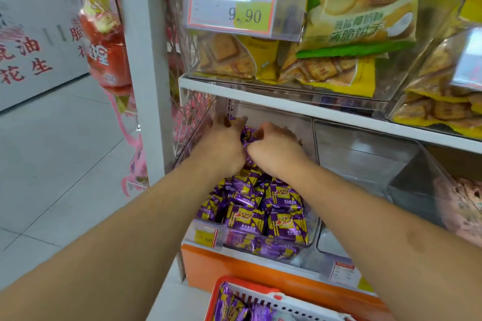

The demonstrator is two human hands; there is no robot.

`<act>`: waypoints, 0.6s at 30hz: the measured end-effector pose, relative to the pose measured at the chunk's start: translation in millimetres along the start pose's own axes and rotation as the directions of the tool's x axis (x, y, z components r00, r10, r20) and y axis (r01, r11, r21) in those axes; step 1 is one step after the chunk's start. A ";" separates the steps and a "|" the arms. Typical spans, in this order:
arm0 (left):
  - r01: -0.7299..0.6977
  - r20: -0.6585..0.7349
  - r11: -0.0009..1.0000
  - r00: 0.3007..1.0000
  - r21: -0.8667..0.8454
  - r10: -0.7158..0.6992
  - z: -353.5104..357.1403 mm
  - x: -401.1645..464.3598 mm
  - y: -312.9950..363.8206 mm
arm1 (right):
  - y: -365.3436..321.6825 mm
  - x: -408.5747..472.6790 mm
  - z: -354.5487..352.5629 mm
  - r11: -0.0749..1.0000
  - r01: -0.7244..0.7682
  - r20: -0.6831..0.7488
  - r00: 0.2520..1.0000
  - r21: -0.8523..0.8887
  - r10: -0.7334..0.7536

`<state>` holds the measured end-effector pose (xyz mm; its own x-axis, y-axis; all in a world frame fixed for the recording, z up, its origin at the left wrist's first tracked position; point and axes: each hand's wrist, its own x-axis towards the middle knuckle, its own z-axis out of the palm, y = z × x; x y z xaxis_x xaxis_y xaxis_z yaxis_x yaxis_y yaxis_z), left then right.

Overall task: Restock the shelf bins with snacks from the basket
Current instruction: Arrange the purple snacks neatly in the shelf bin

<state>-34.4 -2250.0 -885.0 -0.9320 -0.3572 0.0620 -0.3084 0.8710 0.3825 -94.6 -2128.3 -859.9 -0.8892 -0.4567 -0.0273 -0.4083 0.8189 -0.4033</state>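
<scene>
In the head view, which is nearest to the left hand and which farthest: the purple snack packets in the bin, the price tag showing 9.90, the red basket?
From the left hand:
1. Purple snack packets: touching the hand and piled just below it in the clear bin.
2. Price tag showing 9.90: above, on the upper bin's front.
3. Red basket: farthest, at the bottom edge, below the shelf.

Glossy foil snack packs (257, 206); clear plastic bin (311, 216); plastic basket (250, 285).
</scene>
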 end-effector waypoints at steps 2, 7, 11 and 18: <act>-0.006 0.061 0.993 0.998 0.120 -0.001 9.5 15.4 -3.7 | 5.9 -2.0 -3.1 0.998 0.029 0.021 0.999 -0.052 -0.028; 0.091 0.106 0.993 0.989 0.080 -0.099 22.2 24.6 -12.2 | 26.3 -9.1 -6.4 0.976 0.147 0.157 0.980 -0.163 -0.121; 0.087 0.054 0.996 0.995 -0.035 -0.085 21.8 16.9 -14.4 | 30.5 -6.0 -2.1 0.967 0.179 0.079 0.983 -0.180 -0.167; 0.063 -0.099 0.968 0.991 -0.243 -0.089 8.0 -17.6 -2.4 | 31.5 -16.2 -6.8 0.967 0.209 -0.036 0.976 -0.143 -0.216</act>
<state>-18.8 -2243.1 -894.4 -0.8775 -0.4648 0.1183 -0.3106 0.7386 0.5983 -94.5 -2092.8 -866.0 -0.7869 -0.6100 0.0933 -0.6102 0.7466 -0.2652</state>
